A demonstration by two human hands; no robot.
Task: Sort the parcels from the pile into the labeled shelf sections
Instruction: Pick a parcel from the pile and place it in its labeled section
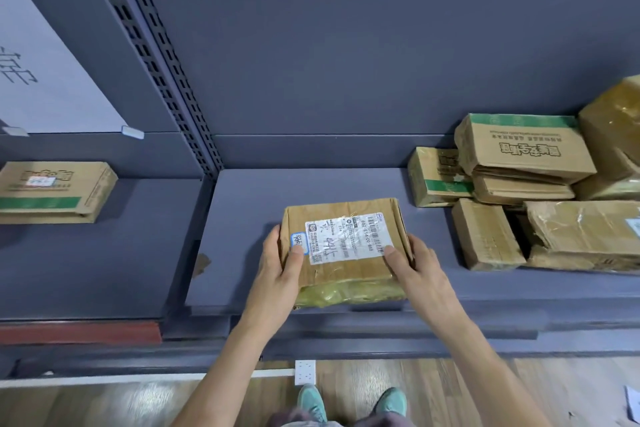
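Note:
A brown cardboard parcel (346, 218) with a white shipping label and yellow tape on its near end lies on the grey shelf (249, 218), close to the front edge. My left hand (280, 270) grips its left side, thumb on the label's corner. My right hand (415, 267) grips its right side, thumb on top. A pile of several cardboard parcels (526, 184) sits at the shelf's right end. One flat parcel with a green stripe (55, 191) lies alone in the left shelf section.
A perforated upright post (166, 62) divides the two sections. A white paper sign (41, 73) hangs at the upper left. Below are a wooden floor, a white power strip (305, 372) and my teal shoes (353, 406).

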